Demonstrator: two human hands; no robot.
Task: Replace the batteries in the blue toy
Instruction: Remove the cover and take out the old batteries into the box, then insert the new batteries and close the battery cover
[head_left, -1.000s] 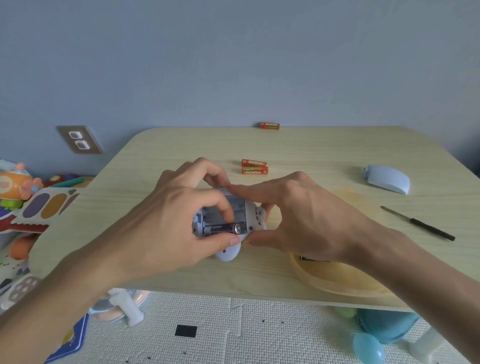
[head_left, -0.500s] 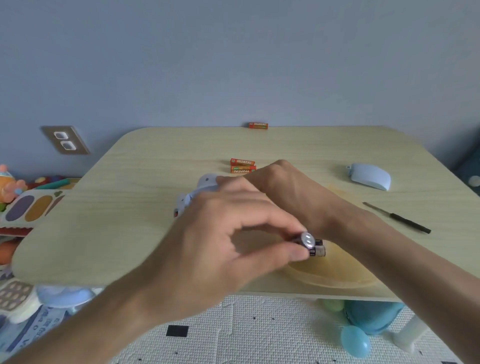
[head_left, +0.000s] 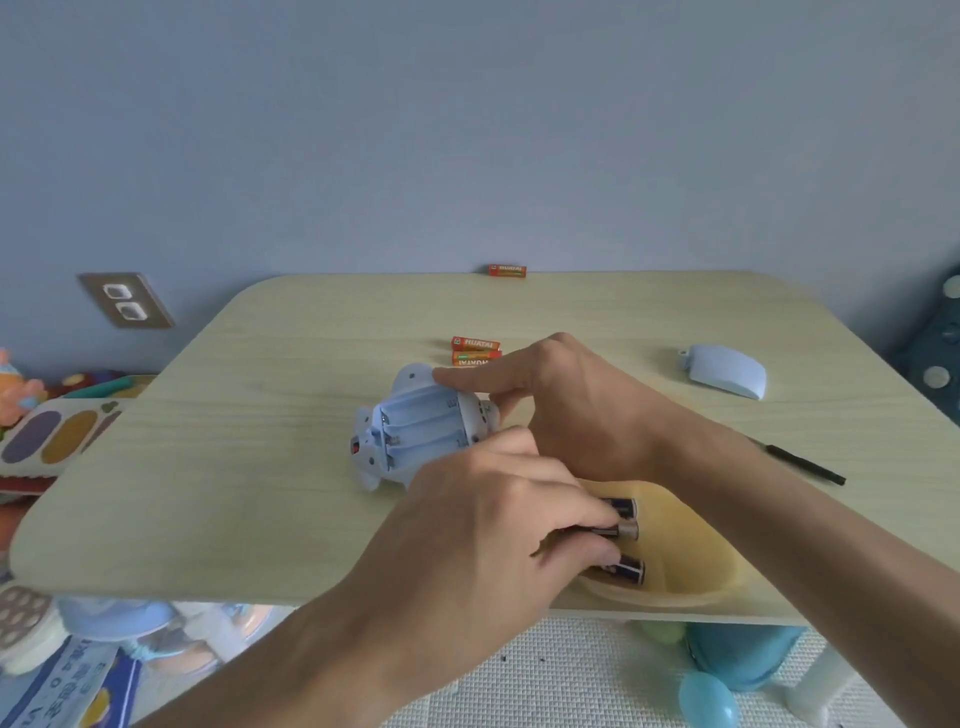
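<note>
The blue toy (head_left: 415, 431) lies on its back on the table, its battery bay open and with no batteries in it. My right hand (head_left: 566, 410) steadies the toy from the right, fingers on its far and right side. My left hand (head_left: 498, 525) reaches across over the yellow dish (head_left: 691, 561) and pinches a dark old battery (head_left: 618, 530) just above the dish. Two more dark batteries (head_left: 626, 569) lie in the dish. Two orange new batteries (head_left: 475, 351) rest behind the toy, a third (head_left: 507, 270) at the table's far edge.
The toy's blue cover (head_left: 724, 370) lies at the right, a black screwdriver (head_left: 802, 463) in front of it. The table's front edge (head_left: 208, 592) is near my arms. Toys and a paint palette (head_left: 47, 436) sit on the floor at the left.
My left hand lifted a dark battery out of the toy and carried it right and toward me to the yellow dish. The toy's bay now shows no batteries. My right hand stayed on the toy.
</note>
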